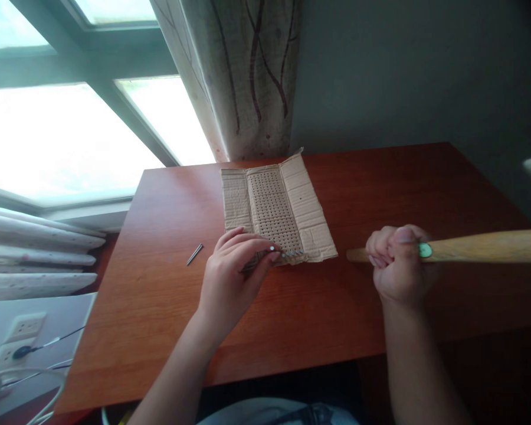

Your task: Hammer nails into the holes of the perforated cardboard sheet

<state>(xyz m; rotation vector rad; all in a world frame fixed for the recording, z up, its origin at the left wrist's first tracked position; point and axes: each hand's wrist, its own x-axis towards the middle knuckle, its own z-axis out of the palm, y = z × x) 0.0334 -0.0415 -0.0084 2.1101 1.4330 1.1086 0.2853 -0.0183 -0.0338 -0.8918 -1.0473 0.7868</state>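
Note:
A piece of cardboard (314, 206) with fold lines lies on the table, its middle strip covered in rows of small holes. At its near edge, my left hand (234, 265) is closed in a pinch on a nail (272, 248), whose round head shows between finger and thumb. Several more nail heads (294, 253) line that same edge to the right. My right hand (398, 262) is wrapped round a long wooden handle (487, 247) with a green oval sticker (425, 250). The handle lies level and runs out of view on the right, so its far end is hidden.
On the brown wooden table (159, 307), a few loose nails (195, 254) lie left of the cardboard. A window (71, 136) and a patterned curtain (248, 71) stand behind and to the left. Wall sockets (26, 327) with cables are at lower left.

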